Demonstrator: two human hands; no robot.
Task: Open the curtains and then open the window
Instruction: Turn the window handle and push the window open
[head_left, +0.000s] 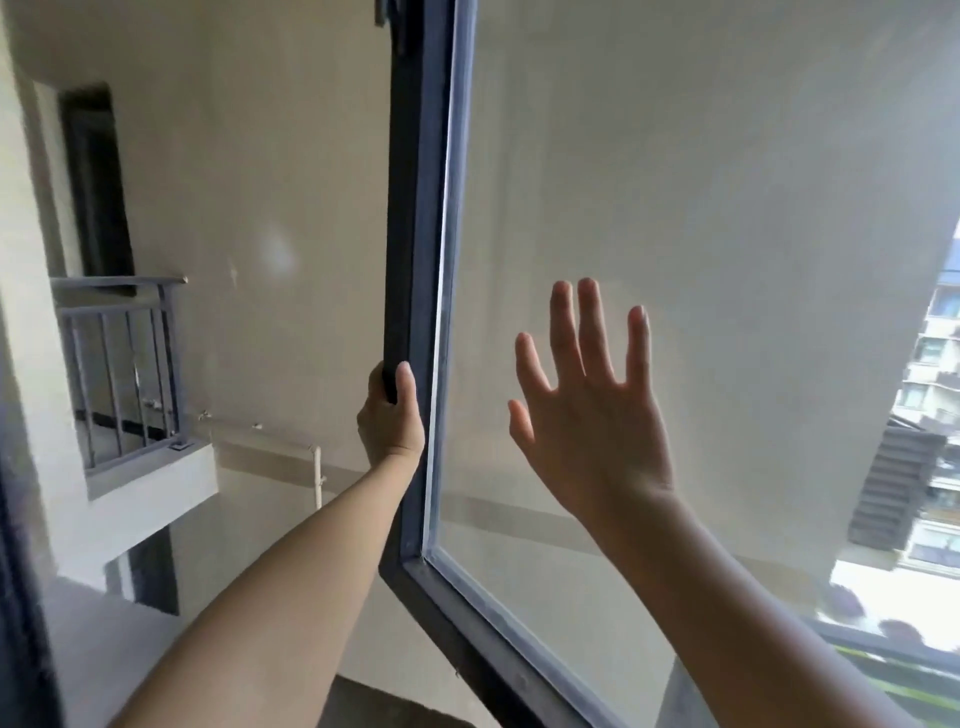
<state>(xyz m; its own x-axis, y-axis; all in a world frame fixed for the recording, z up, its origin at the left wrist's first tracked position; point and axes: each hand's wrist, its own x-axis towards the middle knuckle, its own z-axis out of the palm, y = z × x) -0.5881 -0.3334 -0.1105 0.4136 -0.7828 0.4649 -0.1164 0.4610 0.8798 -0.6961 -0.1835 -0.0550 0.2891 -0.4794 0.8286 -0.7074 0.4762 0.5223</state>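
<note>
The window sash (423, 218), a dark grey frame around a large glass pane (675, 208), is swung outward, leaving an open gap on its left. My left hand (392, 415) reaches through that gap and grips the sash's free vertical edge, thumb on the inner face. My right hand (592, 415) is spread flat with fingers apart against or just before the glass; I cannot tell if it touches. No curtain is in view.
Outside stands a beige building wall (260, 208) with a small railed balcony (124, 374) at the left. The fixed window frame's edge (21, 571) runs down the far left. Apartment blocks (935, 415) show at the far right.
</note>
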